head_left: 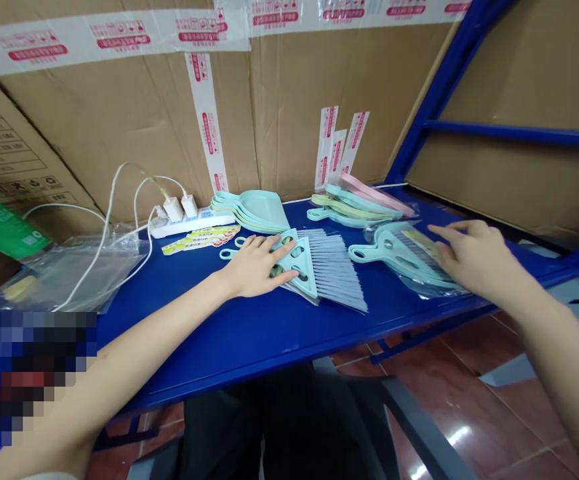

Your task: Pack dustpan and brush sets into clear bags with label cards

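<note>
My left hand (pixel 257 265) lies with spread fingers on top of a light teal brush (pixel 337 267) with grey-blue bristles pointing right; more brushes show beneath it. My right hand (pixel 469 250) is at the right, fingers apart, touching or just above the right end of a teal dustpan and brush set (pixel 394 250) in clear wrap, with a yellow card on it. Behind my left hand, a stack of teal and pale green dustpans (pixel 264 210) rests on the blue table. Wrapped sets in pink, teal and green (pixel 364 200) are piled at the back right.
A white power strip (pixel 194 223) with plugs and cables stands at the back left, beside yellow labels (pixel 202 239). Clear plastic bags (pixel 74 267) and a green package (pixel 7 230) lie at the left. Cardboard (pixel 289 87) and a blue frame (pixel 429 100) enclose the table (pixel 209 360).
</note>
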`<act>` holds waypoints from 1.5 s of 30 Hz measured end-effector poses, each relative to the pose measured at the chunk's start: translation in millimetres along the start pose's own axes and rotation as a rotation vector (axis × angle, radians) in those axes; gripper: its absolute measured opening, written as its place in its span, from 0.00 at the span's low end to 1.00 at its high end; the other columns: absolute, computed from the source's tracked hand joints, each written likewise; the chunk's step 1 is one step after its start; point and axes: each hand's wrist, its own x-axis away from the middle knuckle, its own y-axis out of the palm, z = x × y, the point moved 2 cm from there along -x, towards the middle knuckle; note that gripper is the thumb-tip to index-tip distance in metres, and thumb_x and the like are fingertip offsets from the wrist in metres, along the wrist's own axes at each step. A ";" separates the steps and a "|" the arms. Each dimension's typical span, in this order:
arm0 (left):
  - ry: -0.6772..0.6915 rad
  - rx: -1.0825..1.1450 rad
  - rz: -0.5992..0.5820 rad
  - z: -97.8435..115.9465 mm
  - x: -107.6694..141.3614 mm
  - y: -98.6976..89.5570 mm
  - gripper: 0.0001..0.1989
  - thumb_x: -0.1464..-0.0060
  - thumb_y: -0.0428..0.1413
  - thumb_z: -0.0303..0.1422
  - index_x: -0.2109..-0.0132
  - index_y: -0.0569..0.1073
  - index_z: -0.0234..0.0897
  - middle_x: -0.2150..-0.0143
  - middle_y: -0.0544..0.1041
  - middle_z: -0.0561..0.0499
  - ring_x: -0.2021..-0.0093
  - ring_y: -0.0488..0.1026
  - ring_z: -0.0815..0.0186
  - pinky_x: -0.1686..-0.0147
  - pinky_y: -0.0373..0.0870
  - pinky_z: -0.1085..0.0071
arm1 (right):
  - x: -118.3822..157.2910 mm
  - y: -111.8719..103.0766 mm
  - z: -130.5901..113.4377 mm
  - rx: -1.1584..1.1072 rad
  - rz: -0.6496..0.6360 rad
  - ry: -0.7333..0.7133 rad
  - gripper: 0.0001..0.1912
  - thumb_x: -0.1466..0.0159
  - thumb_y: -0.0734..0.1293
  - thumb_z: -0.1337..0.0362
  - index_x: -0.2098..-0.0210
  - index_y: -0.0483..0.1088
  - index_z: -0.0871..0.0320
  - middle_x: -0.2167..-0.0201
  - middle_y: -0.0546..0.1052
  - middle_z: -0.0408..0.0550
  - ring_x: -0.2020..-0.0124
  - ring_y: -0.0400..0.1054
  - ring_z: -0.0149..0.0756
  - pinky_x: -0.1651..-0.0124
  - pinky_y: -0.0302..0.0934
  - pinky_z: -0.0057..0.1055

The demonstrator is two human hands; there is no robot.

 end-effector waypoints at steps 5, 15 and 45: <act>-0.015 -0.025 0.007 2.8 -3.6 -1.7 0.33 0.35 0.42 0.51 0.31 0.58 0.37 0.30 0.59 0.35 0.34 0.61 0.44 0.37 0.57 0.47 | -17.5 -13.0 -69.4 -0.098 -0.067 -0.204 0.23 0.33 0.57 0.65 0.44 0.72 0.66 0.43 0.71 0.68 0.40 0.63 0.55 0.38 0.55 0.49; -0.004 -0.038 0.038 1.0 -5.3 1.6 0.34 0.35 0.41 0.53 0.31 0.58 0.38 0.32 0.63 0.37 0.38 0.65 0.46 0.40 0.61 0.50 | -88.0 14.8 -145.1 -0.123 -0.273 -0.200 0.11 0.38 0.66 0.66 0.60 0.79 0.58 0.60 0.82 0.56 0.55 0.76 0.51 0.53 0.67 0.41; 0.017 -0.094 0.092 -3.5 -3.6 10.0 0.34 0.35 0.40 0.54 0.31 0.58 0.37 0.34 0.66 0.38 0.39 0.68 0.50 0.43 0.63 0.55 | -85.5 21.4 -119.8 -0.128 -0.125 -0.102 0.13 0.38 0.57 0.68 0.67 0.74 0.57 0.60 0.79 0.63 0.58 0.73 0.58 0.60 0.65 0.48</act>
